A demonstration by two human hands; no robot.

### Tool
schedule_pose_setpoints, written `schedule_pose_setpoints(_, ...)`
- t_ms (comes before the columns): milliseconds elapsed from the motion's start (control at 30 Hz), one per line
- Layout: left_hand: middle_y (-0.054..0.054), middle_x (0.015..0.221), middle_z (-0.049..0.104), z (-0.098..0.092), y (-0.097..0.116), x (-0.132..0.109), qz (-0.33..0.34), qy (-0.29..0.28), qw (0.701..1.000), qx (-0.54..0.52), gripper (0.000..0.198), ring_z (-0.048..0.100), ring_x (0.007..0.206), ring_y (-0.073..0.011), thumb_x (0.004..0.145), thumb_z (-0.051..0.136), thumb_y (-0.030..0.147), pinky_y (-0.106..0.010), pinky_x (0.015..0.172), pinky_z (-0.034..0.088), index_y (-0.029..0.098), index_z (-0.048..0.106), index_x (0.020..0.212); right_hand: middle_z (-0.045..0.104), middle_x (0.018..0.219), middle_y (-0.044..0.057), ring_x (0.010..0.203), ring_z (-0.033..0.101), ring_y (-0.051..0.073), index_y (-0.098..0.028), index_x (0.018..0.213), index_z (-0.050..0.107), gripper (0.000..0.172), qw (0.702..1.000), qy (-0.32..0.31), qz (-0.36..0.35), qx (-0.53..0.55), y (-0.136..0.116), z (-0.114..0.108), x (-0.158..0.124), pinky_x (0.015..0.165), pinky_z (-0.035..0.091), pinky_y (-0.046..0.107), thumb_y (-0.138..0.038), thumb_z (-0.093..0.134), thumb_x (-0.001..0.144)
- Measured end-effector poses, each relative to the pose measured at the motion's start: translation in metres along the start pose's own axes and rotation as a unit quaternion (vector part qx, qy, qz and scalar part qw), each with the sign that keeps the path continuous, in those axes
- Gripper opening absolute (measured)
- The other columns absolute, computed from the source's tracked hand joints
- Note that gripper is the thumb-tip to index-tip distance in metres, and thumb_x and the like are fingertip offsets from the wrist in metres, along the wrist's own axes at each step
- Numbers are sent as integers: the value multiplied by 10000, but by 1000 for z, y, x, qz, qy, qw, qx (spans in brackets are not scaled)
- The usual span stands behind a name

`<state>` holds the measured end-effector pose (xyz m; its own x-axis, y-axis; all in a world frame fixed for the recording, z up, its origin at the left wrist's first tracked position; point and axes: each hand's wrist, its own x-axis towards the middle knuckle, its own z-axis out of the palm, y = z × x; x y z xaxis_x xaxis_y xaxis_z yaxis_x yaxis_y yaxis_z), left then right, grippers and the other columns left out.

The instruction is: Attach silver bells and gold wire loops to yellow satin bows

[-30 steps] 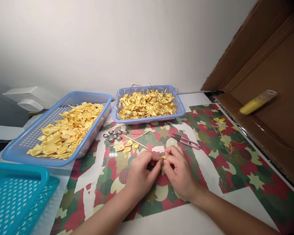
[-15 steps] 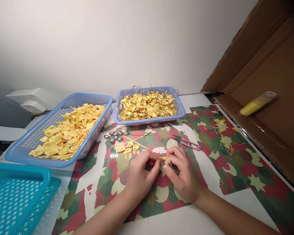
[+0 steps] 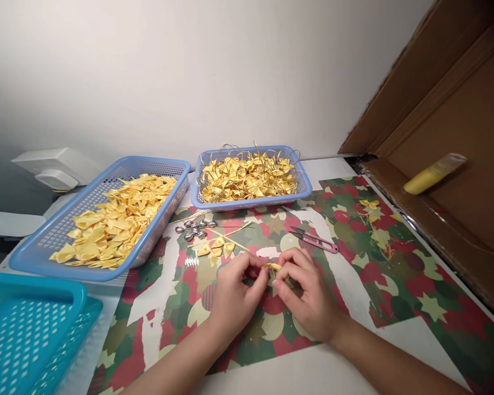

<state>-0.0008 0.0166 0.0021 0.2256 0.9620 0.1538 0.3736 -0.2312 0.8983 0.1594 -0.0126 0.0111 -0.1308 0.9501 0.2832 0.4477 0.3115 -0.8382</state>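
Note:
Between my two hands is a small yellow ribbon bow [image 3: 274, 266], mostly hidden by fingers. My left hand [image 3: 241, 291] pinches its left side, thumb against fingertips. My right hand [image 3: 307, 291] has its fingers curled at the bow's right side, with the thumb just below. Just beyond my left hand lie several loose yellow bows [image 3: 216, 249] and cut lengths of gold cord [image 3: 230, 240]. Behind them sits a cluster of silver jingle bells [image 3: 195, 229]. Pink-handled thread snips [image 3: 315, 240] rest past my right hand, blades pointing left.
A blue basket [image 3: 33, 263] of yellow bows stands at the left, another blue basket [image 3: 251, 205] of bows with gold cords at the back. Teal baskets [image 3: 76, 296] fill the near left corner. Cardboard [image 3: 444, 99] walls the right, holding a tube [image 3: 432, 174]. Scraps [image 3: 381, 238] lie nearby.
My fingers have shifted slightly around the bow, and its yellow ribbon now sits at a slightly different angle. Everything else on the table stays where it was.

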Motion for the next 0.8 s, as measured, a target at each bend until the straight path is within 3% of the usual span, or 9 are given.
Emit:
schedule_pose_setpoints(200,-18,711,636,0,3,-1,58,-9,998,-1,98,591,645,-137,859,580,173,-245,582,470,175,596,762,539,831,15,868,510,160,-194,726,525,161,1000,30,-4,-3,3,4,3,768,414,283,-183,586,875)
schedule_pose_setpoints(367,-9,703,632,-1,4,-2,133,-13,991,24,117,597,665,-136,862,576,114,-252,623,472,182,579,766,568,795,-4,760,539,141,-203,836,518,91,995,73,64,5,6,2,2,690,430,269,-194,604,864)
schedule_pose_setpoints(433,-10,712,637,-1,3,-1,159,-5,987,37,119,596,679,-139,861,573,93,-254,630,469,186,569,787,597,804,9,785,555,155,-199,831,553,68,996,42,79,9,5,-3,3,712,437,286,-231,587,880)
schedule_pose_setpoints(567,-22,774,679,-1,2,-3,259,13,960,109,143,575,692,-155,846,573,53,-277,631,436,195,557,852,632,774,20,824,556,169,-194,712,582,277,997,-47,62,16,1,-11,8,760,428,312,-245,462,956)
schedule_pose_setpoints(800,-25,788,687,-2,7,-5,339,34,916,211,142,492,636,-149,863,561,51,-288,595,336,191,549,842,613,827,9,843,554,151,-199,785,556,173,999,0,37,13,-3,-11,5,771,435,295,-155,481,935)
